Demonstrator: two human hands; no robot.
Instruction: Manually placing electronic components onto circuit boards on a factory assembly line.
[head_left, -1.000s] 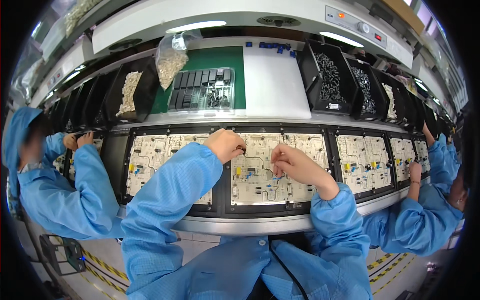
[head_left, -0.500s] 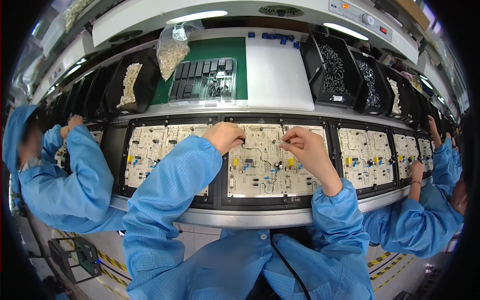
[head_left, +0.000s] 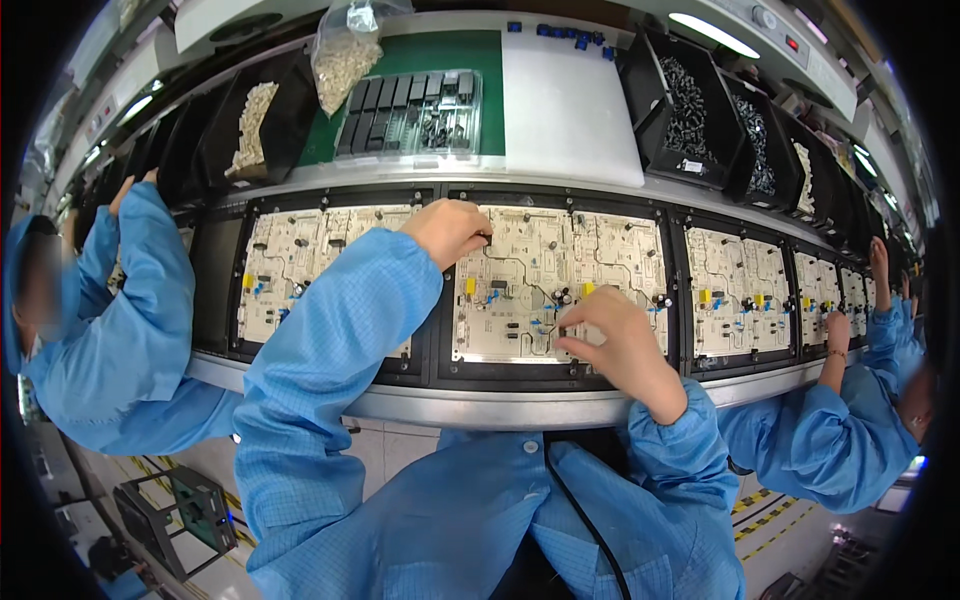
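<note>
My left hand (head_left: 452, 232) is bent over the upper left corner of the circuit board (head_left: 510, 342) in front of me. Its fingertips pinch a small black component (head_left: 487, 240) at the board's surface. Over the lower right part of the same board, my right hand (head_left: 625, 340) has thumb and forefinger curled toward each other. Something tiny and dark shows between those fingertips, too small to name. The board is pale, with a yellow block, blue parts and black cylinders on it, and it sits in a black frame (head_left: 433, 345).
Behind the boards stand a clear tray of black parts (head_left: 410, 115), a bag of pale pieces (head_left: 345, 65) and black bins (head_left: 685, 120) of small parts. Blue components (head_left: 575, 38) lie on a white sheet (head_left: 570, 110). Co-workers in blue sit left (head_left: 110, 300) and right (head_left: 835, 420).
My right hand has moved down the board toward its near edge, fingers more curled. My left hand stays at the upper left corner. The whole view has shifted, with the bench higher in the picture.
</note>
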